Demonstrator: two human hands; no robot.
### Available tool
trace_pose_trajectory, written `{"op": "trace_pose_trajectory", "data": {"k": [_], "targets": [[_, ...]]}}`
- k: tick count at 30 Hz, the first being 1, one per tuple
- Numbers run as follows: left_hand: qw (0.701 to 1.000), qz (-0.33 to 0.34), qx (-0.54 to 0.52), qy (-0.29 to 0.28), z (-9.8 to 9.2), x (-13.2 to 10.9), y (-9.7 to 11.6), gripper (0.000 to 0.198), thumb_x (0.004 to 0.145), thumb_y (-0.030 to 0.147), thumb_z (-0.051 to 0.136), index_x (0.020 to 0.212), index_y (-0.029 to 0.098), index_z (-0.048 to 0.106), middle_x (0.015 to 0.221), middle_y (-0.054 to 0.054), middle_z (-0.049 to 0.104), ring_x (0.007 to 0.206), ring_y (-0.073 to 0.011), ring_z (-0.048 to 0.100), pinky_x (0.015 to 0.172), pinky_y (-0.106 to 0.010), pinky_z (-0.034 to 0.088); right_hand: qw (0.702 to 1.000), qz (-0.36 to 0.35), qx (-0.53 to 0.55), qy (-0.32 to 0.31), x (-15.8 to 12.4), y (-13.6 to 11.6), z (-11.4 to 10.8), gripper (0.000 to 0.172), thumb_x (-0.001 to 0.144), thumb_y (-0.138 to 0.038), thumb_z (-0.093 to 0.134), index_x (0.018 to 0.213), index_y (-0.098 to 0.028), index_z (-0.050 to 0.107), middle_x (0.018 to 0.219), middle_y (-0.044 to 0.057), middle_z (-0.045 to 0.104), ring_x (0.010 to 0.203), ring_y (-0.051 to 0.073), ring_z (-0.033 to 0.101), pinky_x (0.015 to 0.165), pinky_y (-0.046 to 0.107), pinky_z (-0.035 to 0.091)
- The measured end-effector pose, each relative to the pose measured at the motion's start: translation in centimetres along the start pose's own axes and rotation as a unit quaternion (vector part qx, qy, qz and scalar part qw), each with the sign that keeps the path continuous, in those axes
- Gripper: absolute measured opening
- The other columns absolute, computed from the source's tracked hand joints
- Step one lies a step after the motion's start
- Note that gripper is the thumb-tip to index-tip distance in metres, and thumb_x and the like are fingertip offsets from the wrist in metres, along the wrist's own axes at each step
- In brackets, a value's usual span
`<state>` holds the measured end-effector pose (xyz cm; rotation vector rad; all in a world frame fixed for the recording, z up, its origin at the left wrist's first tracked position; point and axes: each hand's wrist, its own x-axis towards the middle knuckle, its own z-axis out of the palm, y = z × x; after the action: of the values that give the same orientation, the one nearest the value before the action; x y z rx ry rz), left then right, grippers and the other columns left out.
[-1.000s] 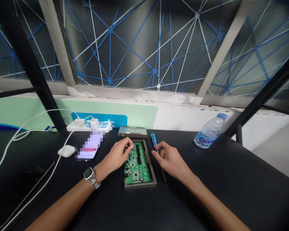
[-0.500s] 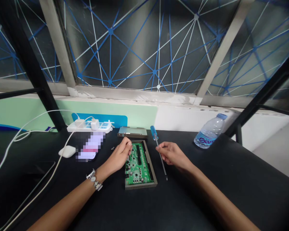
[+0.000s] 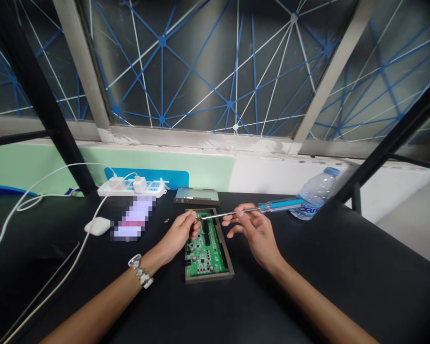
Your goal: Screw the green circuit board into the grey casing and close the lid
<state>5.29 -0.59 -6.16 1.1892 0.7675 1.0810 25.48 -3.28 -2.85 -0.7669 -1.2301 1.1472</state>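
- The screwdriver (image 3: 236, 212) is off the table, lying almost level in the air above the far end of the circuit board (image 3: 205, 248); its blue handle (image 3: 281, 205) points right toward the bottle and its tip points left
- The right hand (image 3: 252, 230) pinches the bare shaft between thumb and fingertips, the other fingers loosely curled; gripping the shaft rather than the handle likely steadies the tip
- The left hand (image 3: 179, 234) is curled, fingertips drawn together right at the tip; whether something small sits between them is too fine to tell
- The board lies face up in its shallow grey casing, lengthwise between the two hands, probably so both can reach it
- The metal cover plate (image 3: 197, 195) lies just beyond the casing, apart from it, seemingly set out of the way
- Small screws (image 3: 166, 220) rest left of the board on the black table (image 3: 344, 272), near the left hand
- Counted: one screwdriver, one board, one cover plate; the screws look like two, though too small to be sure
- Farther out: one phone (image 3: 131, 222), one white case (image 3: 98, 225), one power strip (image 3: 131, 188) with two white plugs, one water bottle (image 3: 313, 198)
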Motion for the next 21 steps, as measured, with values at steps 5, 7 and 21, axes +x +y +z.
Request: {"op": "trace_pose_trajectory", "data": {"k": [5, 7, 21], "targets": [[1.0, 0.014, 0.015, 0.003, 0.17, -0.03, 0.19, 0.038, 0.09, 0.05, 0.049, 0.072, 0.02, 0.034, 0.065, 0.005, 0.038, 0.054, -0.008, 0.038, 0.052, -0.023, 0.031, 1.0, -0.007, -0.011, 0.016, -0.07, -0.09, 0.17, 0.022, 0.087, -0.039, 0.065, 0.093, -0.02, 0.054, 0.085, 0.006, 0.072, 0.079, 0.023, 0.071, 0.054, 0.031, 0.058], [1.0, 0.015, 0.018, 0.004, 0.2, 0.02, 0.15, 0.039, 0.089, 0.052, 0.05, 0.072, 0.02, 0.034, 0.065, 0.005, 0.038, 0.055, -0.0082, 0.037, 0.052, -0.024, 0.031, 1.0, -0.008, -0.012, 0.015, -0.06, -0.18, 0.3, 0.024, 0.086, -0.04, 0.066, 0.092, -0.02, 0.054, 0.084, 0.006, 0.072, 0.079, 0.024, 0.071, 0.053, 0.031, 0.058], [0.999, 0.021, 0.045, -0.002, -0.15, 0.01, 0.23, 0.038, 0.091, 0.052, 0.048, 0.073, 0.02, 0.036, 0.065, 0.004, 0.038, 0.056, -0.009, 0.036, 0.054, -0.025, 0.03, 0.997, -0.038, -0.05, -0.044, 0.07, -0.67, -0.29, 0.015, 0.091, -0.034, 0.06, 0.096, -0.02, 0.062, 0.094, 0.007, 0.066, 0.089, 0.024, 0.067, 0.057, 0.034, 0.06]]}}
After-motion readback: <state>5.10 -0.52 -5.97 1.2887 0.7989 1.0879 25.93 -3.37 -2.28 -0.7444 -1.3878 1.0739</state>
